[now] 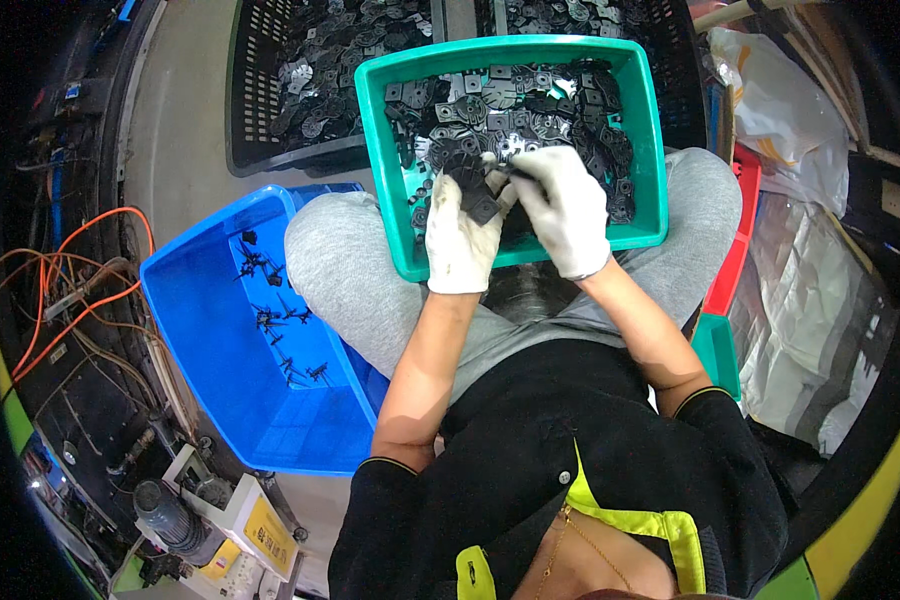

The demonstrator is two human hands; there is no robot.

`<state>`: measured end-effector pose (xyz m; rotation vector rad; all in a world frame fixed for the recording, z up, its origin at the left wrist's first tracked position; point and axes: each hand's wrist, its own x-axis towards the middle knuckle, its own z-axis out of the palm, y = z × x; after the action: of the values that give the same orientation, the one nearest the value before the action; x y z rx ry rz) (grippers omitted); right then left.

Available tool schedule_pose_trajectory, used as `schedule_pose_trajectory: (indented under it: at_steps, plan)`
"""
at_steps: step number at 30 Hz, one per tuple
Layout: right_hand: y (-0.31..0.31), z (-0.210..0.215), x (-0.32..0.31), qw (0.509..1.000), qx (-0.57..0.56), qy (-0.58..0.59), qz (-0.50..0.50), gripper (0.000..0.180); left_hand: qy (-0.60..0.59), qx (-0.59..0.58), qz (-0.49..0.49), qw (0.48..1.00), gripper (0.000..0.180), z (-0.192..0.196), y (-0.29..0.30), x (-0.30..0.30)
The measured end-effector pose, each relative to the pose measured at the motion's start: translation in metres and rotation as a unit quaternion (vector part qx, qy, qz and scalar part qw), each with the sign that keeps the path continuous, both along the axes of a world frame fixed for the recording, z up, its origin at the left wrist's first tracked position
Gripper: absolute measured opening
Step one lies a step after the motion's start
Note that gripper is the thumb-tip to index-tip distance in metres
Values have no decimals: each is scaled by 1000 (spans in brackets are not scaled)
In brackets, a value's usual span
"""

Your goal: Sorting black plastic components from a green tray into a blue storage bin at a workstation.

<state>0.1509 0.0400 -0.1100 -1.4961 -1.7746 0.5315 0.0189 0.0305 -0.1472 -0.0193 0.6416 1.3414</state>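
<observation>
Gloves (454,268) look white and soft: the left hand (462,240) grips a flat, squarish dark piece (482,207) over the smooth green tub (510,44) of shiny black pieces (470,110). Beside it, the right hand (568,212) bunches its fingers; I can't tell on what. Spiky bits (267,318) dot the blue tub (300,440).

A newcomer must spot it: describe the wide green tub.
Find the seated person's grey trousers. Over both thighs is the wide green tub, holding dark flat parts. Unlike the blue bin leftward and green container rightward, it alone has the left hand and right hand above.
</observation>
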Motion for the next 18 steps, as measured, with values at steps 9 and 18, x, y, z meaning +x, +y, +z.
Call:
schedule_pose_trajectory:
  at_steps: [9, 18]
  plan:
    - [-12, -4, -9, 995, 43, -12, 88, 31, 38, -17, -5, 999, 53, 2, 0, 3]
    - [-16, 3, -12, 996, -36, 85, 12, 30, 7, 32, -38, 999, 49, -5, -3, -1]
